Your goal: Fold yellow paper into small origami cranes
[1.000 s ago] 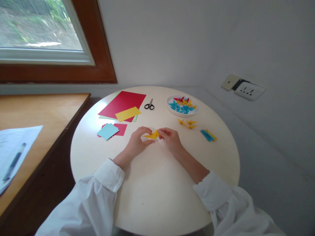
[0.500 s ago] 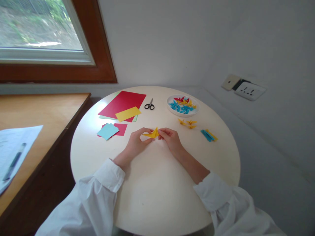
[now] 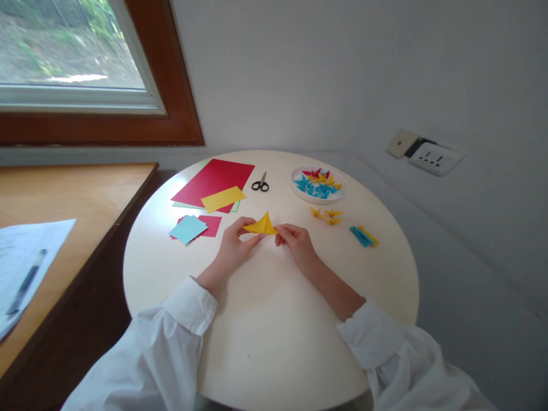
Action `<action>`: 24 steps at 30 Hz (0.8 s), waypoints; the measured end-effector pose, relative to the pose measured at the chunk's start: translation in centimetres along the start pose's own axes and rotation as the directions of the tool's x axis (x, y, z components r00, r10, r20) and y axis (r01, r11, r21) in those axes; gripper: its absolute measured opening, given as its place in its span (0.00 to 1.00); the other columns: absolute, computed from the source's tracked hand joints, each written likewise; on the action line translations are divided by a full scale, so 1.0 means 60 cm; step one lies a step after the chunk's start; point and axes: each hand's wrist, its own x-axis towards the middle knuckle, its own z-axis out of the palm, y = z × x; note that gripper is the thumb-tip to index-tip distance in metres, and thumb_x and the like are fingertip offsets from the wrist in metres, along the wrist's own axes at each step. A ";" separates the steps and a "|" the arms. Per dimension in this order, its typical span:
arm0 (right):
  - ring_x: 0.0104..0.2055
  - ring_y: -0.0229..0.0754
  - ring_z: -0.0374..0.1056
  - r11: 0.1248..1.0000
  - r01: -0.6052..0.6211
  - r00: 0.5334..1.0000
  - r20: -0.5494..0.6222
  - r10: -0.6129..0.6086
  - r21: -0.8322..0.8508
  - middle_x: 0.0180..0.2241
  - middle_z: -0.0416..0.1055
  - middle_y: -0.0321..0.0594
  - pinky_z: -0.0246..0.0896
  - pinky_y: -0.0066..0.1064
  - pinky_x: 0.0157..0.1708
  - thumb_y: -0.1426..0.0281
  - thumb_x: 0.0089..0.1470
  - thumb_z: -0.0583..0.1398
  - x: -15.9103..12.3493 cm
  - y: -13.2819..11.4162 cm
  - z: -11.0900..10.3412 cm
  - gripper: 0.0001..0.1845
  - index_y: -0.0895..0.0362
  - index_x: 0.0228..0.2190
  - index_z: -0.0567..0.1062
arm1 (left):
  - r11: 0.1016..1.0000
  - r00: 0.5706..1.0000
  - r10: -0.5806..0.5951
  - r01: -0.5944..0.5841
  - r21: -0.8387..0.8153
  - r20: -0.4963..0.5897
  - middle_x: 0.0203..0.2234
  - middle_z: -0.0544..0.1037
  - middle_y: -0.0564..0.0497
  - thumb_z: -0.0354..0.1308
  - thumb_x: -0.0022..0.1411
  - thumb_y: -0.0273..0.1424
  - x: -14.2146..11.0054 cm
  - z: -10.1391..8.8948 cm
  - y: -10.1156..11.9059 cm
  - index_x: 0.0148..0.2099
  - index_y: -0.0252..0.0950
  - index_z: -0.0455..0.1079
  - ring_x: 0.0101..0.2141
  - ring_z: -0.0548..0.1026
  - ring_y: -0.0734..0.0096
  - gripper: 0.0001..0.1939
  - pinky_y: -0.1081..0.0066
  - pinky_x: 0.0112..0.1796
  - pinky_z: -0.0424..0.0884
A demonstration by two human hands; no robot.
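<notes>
Between my hands is a yellow origami crane (image 3: 264, 225), held just above the white round table (image 3: 274, 331) with its wings spread sideways and a peak in the middle. My left hand (image 3: 234, 245) pinches its left side. At the right wing tip, the thumb and forefinger of my right hand (image 3: 297, 242) are closed on the paper. Several small yellow cranes (image 3: 327, 215) sit on the table beyond my right hand. Farther back, a white dish (image 3: 321, 200) holds red, yellow and blue cranes.
Scissors (image 3: 260, 184) lie at the back middle. Left of them are a large red sheet (image 3: 214, 180), a yellow strip (image 3: 223, 198) and small light-blue squares (image 3: 188, 229). Folded blue and yellow strips (image 3: 362, 236) lie at right. A wooden desk (image 3: 94, 188) stands at left.
My hands have drawn slightly apart, the left one moving a little to the left. The crane's wings now spread wider and flatter between them.
</notes>
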 end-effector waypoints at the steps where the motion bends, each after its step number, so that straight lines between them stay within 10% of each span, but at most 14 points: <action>1: 0.21 0.34 0.57 1.000 0.004 1.000 0.002 -0.004 -0.003 0.15 0.64 0.32 0.52 0.29 0.26 0.62 0.44 0.60 0.000 0.000 0.000 0.14 0.57 0.15 0.71 | 1.000 1.000 -0.011 0.011 -0.016 -0.003 0.34 0.73 0.49 0.62 0.50 0.34 0.000 0.000 0.000 0.39 0.36 0.66 0.36 0.74 0.66 0.14 0.65 0.41 0.70; 24: 0.32 0.40 0.69 0.996 -0.024 0.999 -0.031 0.027 0.090 0.27 0.76 0.36 0.63 0.34 0.36 0.64 0.34 0.66 -0.003 0.001 0.001 0.11 0.55 0.25 0.77 | 0.980 0.980 -0.197 0.197 0.008 -0.002 0.26 0.71 0.54 0.61 0.49 0.38 0.004 -0.004 -0.005 0.39 0.36 0.65 0.26 0.71 0.72 0.16 0.74 0.25 0.66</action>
